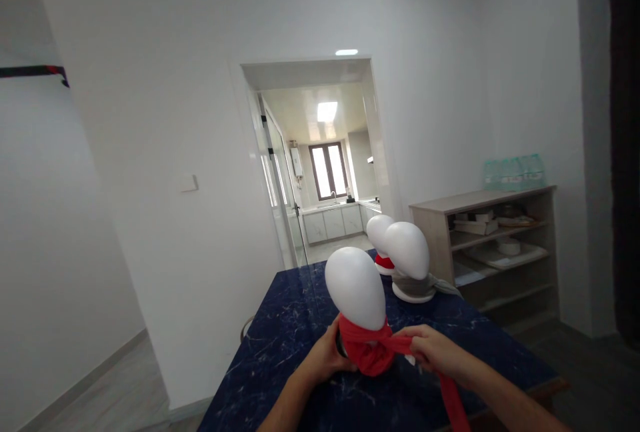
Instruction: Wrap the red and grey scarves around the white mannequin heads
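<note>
On the dark blue marbled counter, the left hand was cupped against the left side of the red fabric scarf, which was wrapped around the neck of the nearest white egg-shaped mannequin head. The right hand was closed on the scarf's loose strip, which trailed down towards the near edge. The wrap appeared in place; the free end was not yet secured. Farther right, a second white head carried a grey scarf, and a third a red one.
</note>
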{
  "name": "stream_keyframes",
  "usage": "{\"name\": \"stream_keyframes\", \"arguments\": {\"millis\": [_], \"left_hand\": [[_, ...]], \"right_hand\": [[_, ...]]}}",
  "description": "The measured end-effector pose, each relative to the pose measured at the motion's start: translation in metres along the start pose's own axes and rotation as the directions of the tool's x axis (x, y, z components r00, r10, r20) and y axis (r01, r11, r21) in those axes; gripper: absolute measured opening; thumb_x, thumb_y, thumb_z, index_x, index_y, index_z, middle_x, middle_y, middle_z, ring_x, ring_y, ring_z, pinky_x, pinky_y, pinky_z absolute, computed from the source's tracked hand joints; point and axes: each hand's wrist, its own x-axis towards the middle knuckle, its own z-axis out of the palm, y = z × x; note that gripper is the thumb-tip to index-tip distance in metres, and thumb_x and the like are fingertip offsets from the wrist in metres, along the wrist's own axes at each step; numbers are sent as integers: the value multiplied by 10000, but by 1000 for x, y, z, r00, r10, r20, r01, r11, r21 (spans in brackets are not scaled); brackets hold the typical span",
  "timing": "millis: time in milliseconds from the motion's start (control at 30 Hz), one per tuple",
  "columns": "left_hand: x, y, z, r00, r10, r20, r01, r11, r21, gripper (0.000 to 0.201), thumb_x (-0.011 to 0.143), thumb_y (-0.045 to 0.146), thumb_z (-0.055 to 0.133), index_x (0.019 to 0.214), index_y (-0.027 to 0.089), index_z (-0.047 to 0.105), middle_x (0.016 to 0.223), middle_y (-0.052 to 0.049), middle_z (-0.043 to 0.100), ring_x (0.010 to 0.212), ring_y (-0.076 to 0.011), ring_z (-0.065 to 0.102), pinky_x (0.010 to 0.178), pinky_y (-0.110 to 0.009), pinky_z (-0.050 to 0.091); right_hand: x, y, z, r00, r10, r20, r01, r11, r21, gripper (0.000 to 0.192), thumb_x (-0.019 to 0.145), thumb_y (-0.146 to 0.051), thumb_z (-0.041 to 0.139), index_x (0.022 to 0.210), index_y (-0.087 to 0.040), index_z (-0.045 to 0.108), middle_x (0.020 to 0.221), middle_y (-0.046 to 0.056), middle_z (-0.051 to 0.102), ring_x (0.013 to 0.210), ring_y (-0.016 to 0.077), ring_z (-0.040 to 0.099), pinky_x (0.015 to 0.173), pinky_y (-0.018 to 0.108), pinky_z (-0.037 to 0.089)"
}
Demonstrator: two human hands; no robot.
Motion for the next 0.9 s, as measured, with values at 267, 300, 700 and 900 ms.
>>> {"name": "stream_keyframes", "arguments": {"millis": [267, 300, 700, 900], "left_hand": [[0, 10, -1, 994, -106, 9, 104, 986, 129, 1387, 538, 322, 1009, 1697, 301, 246, 1665, -112, 477, 1532, -398, 433, 1322, -555, 237], [0, 12, -2, 993, -114, 8, 112, 984, 135, 1378, 539, 328, 1007, 1694, 301, 255, 1661, -114, 481, 1521, -400, 447, 1325, -562, 225], [-1, 9, 1, 997, -78, -13, 79, 983, 167, 1350, 539, 341, 992, 1688, 272, 286, 1669, -125, 469, 1568, -421, 366, 1346, -598, 29], [-1, -1, 6, 998, -58, -38, 61, 992, 107, 1373, 542, 293, 984, 1698, 289, 244, 1677, -125, 456, 1535, -396, 423, 1332, -555, 209]], "right_hand": [[8, 0, -83, 997, 52, -52, -56, 995, -77, 481, 655, -317, 501, 996, -146, 795, 526, -69, 404, 460, 85, 191, 461, 257, 148], [12, 3, -89, 996, 40, -78, -53, 985, -163, 451, 685, -327, 489, 961, -148, 797, 528, -57, 423, 462, 93, 219, 464, 257, 169], [71, 16, -61, 904, -272, -330, -88, 637, -766, 353, 771, -141, 589, 1036, -178, 818, 1130, 163, 777, 1137, 326, 663, 1022, 415, 424], [62, -2, 2, 916, -377, -135, 261, 817, -514, 800, 661, -231, 783, 1445, -198, 628, 1374, 139, 701, 1275, 333, 623, 1110, 448, 465]]}}
